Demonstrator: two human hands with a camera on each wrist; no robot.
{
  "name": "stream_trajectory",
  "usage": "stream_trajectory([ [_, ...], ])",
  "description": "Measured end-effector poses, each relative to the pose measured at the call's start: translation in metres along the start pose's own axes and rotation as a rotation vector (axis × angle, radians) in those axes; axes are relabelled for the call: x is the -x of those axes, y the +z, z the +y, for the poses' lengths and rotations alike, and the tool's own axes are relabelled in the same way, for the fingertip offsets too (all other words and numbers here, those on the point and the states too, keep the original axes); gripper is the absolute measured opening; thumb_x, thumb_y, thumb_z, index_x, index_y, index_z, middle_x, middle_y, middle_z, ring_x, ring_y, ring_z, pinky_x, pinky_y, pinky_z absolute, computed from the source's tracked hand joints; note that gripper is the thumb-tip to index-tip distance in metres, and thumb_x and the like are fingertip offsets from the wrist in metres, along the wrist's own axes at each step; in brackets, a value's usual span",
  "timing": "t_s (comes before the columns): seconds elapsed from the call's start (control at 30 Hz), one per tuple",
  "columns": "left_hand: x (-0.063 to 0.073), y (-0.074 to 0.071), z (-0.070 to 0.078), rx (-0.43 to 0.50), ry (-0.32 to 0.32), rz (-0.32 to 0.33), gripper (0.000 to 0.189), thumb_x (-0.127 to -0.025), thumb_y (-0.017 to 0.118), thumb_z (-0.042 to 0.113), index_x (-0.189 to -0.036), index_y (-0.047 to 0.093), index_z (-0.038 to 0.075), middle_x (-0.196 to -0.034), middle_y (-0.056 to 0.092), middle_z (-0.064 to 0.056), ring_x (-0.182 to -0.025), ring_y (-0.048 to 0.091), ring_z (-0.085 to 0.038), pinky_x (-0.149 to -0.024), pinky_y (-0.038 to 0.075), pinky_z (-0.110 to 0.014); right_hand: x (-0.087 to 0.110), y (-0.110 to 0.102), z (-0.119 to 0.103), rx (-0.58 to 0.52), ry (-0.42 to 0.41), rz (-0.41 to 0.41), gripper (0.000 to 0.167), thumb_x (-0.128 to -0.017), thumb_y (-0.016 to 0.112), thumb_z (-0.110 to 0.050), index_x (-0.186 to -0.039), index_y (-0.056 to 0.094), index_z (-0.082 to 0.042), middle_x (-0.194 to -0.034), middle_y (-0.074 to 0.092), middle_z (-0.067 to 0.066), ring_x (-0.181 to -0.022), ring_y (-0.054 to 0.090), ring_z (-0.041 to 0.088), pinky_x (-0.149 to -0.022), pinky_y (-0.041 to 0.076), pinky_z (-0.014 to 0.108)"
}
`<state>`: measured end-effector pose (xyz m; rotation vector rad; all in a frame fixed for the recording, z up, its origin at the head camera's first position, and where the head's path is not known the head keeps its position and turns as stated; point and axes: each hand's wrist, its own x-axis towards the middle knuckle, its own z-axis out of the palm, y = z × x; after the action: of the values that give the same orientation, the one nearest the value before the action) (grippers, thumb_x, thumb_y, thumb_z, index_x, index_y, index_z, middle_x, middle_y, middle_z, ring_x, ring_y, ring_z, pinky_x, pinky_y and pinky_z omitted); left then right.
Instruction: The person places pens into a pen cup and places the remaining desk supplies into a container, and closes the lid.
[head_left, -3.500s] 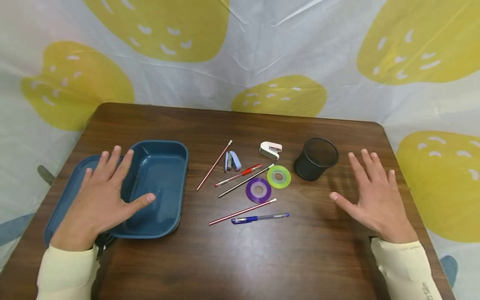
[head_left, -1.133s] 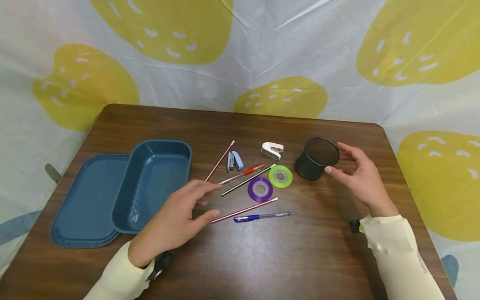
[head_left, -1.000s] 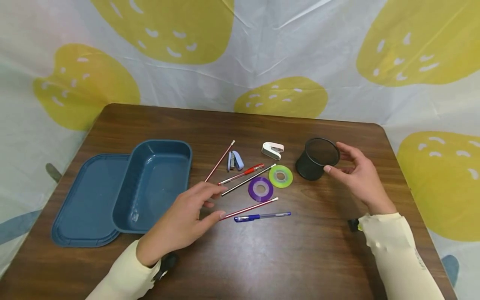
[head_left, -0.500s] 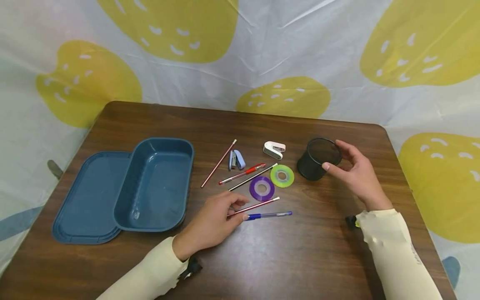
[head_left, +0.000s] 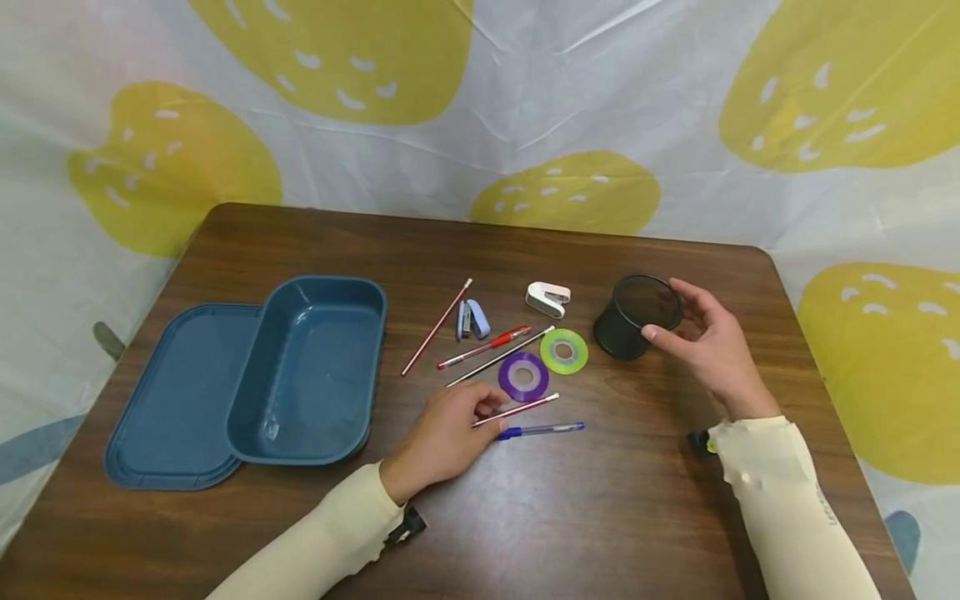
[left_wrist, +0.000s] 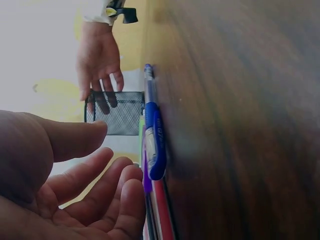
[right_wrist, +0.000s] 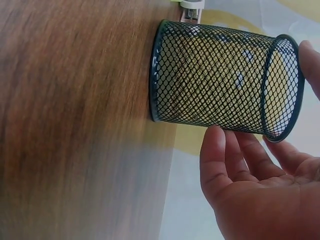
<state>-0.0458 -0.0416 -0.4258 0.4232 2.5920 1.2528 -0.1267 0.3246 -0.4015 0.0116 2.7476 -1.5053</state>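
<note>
1. Both hands have shifted since the earliest frame: the left hand (head_left: 450,429) from over the blue tub (head_left: 326,367) to the near red pencil (head_left: 525,407), the right hand (head_left: 708,354) to the mesh cup (head_left: 626,329).
2. Black wire in diamond-shaped openings forms the mesh cup, upright on the wood-grained surface (head_left: 600,517); the blue tub is smooth and round-cornered, overlapping a flat lid (head_left: 176,400).
3. From the head, the left hand partly hides the blue pen (head_left: 551,429); the left wrist view reveals its cap and clip.
4. Only the right wrist view shows the mesh cup's openings clearly, with fingertips against its wall.
5. Palm turned inward, the right hand holds the mesh cup between thumb and fingers.
6. Left fingers curve loosely, thumb apart, pinching nothing, just beside the near red pencil and blue pen.
</note>
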Motion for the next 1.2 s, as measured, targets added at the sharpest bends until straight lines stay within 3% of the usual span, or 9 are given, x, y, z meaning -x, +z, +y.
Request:
stream_trajectory([
  [0.23, -0.005, 0.006, -0.004, -0.015, 0.01, 0.001, 0.025, -0.097, 0.079, 0.016, -0.12, 0.075, 0.011, -0.111, 0.075, -0.004, -0.101, 0.066, -0.019, -0.091, 0.054, -0.04, -0.001, 0.001, 0.001, -0.029, 0.009, -0.005, 0.083, -0.093, 0.084, -0.03, -0.163, 0.04, -0.02, -0.154, 0.054, 0.011, -0.132, 0.053, 0.009, -0.095, 0.048, 0.015],
  [0.63, -0.013, 0.011, -0.005, -0.04, -0.048, -0.041, 0.023, -0.096, 0.079, 0.013, -0.118, 0.077, 0.012, -0.108, 0.076, -0.001, -0.096, 0.068, -0.015, -0.087, 0.057, -0.035, -0.001, 0.001, 0.008, -0.016, -0.017, 0.008, 0.083, -0.093, 0.084, -0.023, -0.163, 0.04, -0.016, -0.15, 0.056, 0.014, -0.126, 0.055, 0.004, -0.089, 0.048, 0.01],
  [1.2, -0.018, 0.01, -0.003, -0.137, -0.006, -0.029, 0.019, -0.09, 0.083, 0.007, -0.108, 0.082, 0.012, -0.089, 0.075, 0.002, -0.078, 0.061, -0.009, -0.073, 0.051, -0.026, -0.002, 0.001, 0.009, -0.013, -0.027, 0.008, 0.082, -0.095, 0.082, -0.022, -0.164, 0.038, -0.015, -0.15, 0.055, 0.015, -0.125, 0.056, 0.006, -0.089, 0.048, 0.009],
])
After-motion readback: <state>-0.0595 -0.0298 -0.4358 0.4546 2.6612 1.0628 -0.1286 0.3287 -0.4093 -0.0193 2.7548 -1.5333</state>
